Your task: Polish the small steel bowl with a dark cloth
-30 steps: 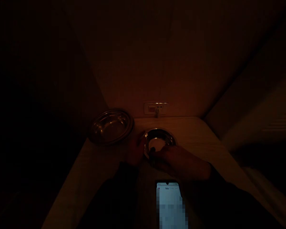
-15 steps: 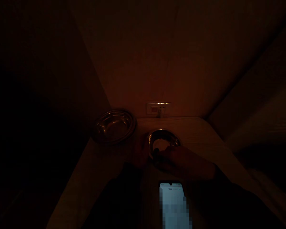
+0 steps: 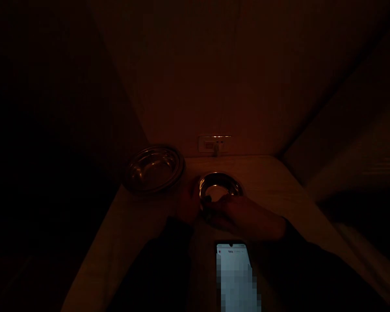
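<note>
The scene is very dark. A small round metal bowl (image 3: 238, 185) with a shiny rim stands on the wooden table. Against its left side is my left hand (image 3: 187, 202), curved along the wall as if holding it; its fingertips are hard to see. My right hand (image 3: 238, 212) reaches over the near rim from the right, with its fingers closed. Something small and dark shows at those fingertips, low in the bowl, too dim to name. Below the hands lies a phone (image 3: 235, 277) with a lit, partly blurred screen.
A larger metal basin (image 3: 154, 171), seemingly stacked on another, stands at the back left of the table (image 3: 263, 173). On the wall behind is a socket panel (image 3: 211, 144) with something plugged in. Walls rise behind the table and to the right.
The whole view has shifted slightly, so things sit a little higher and further left. Both hands remain at the small bowl, the right one still over its near rim.
</note>
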A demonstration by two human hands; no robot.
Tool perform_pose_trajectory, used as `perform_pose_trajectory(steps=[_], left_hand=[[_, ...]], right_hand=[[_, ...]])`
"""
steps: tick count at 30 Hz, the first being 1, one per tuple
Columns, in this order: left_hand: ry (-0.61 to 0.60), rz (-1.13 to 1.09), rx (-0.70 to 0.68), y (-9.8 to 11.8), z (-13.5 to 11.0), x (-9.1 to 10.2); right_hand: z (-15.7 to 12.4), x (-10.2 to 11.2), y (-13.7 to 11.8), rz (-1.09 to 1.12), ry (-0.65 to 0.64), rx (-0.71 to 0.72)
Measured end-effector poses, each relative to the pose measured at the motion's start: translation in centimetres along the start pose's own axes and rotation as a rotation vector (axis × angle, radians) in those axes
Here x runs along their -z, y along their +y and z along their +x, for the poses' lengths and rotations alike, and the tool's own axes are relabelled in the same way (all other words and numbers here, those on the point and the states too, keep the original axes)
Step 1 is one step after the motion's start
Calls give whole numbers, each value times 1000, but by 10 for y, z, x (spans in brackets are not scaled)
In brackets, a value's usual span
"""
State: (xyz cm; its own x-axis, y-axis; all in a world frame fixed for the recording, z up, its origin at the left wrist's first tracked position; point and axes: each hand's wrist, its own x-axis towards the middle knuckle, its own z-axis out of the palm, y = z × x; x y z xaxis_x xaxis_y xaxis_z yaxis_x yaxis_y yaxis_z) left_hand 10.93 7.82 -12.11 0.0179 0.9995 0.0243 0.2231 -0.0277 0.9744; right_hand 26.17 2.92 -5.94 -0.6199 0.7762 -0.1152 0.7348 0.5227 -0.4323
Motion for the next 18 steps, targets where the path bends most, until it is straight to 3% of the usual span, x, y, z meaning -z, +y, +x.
perform_pose_trajectory(steps=[6, 14, 18], left_hand=[[-21, 22, -2, 2, 0, -1], [5, 65, 0, 2, 2, -1], [20, 16, 23, 4, 2, 0]], right_hand=[[-9, 11, 9, 33, -71, 30], [11, -14, -10, -148, 114, -52], [6, -7, -8, -136, 60, -22]])
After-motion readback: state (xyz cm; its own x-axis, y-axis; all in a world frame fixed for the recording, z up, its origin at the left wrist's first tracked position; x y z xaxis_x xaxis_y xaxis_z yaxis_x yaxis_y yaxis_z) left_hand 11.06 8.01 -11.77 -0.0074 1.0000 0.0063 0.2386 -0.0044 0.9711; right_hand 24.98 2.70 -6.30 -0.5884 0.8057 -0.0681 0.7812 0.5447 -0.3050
